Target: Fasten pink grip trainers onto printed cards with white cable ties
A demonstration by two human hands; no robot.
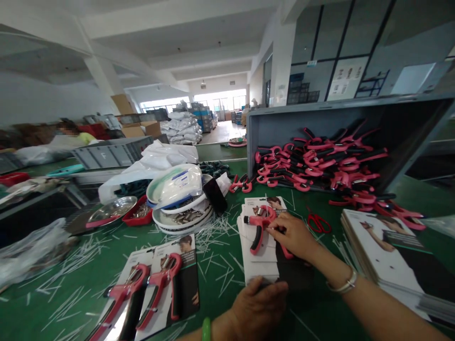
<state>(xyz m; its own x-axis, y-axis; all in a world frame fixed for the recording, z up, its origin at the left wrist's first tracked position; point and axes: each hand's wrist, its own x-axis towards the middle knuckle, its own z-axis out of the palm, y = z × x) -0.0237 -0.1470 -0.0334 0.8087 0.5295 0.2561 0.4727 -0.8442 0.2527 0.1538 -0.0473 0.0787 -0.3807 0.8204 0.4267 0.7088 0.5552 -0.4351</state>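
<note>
A pink-and-black hand grip exerciser [262, 226] lies on a stack of printed backing cards [261, 271]. My right hand [295, 236] is over it from the right, thumb and fingers pinched at its handle; whether a thin tie is also between the fingertips I cannot make out. At the near edge of the stack, my left hand [259, 303] is closed around the cards' lower end. To the left, two carded exercisers [164, 291] lie side by side, with small white ties through the handles.
A grey crate [341, 106] tipped on its side spills many pink exercisers. Right of me are another card stack [386, 255] and red scissors [318, 222]. White plastic ties [216, 232] litter the green table. A phone [214, 196] leans on stacked bowls [181, 220]. Another person sits far left.
</note>
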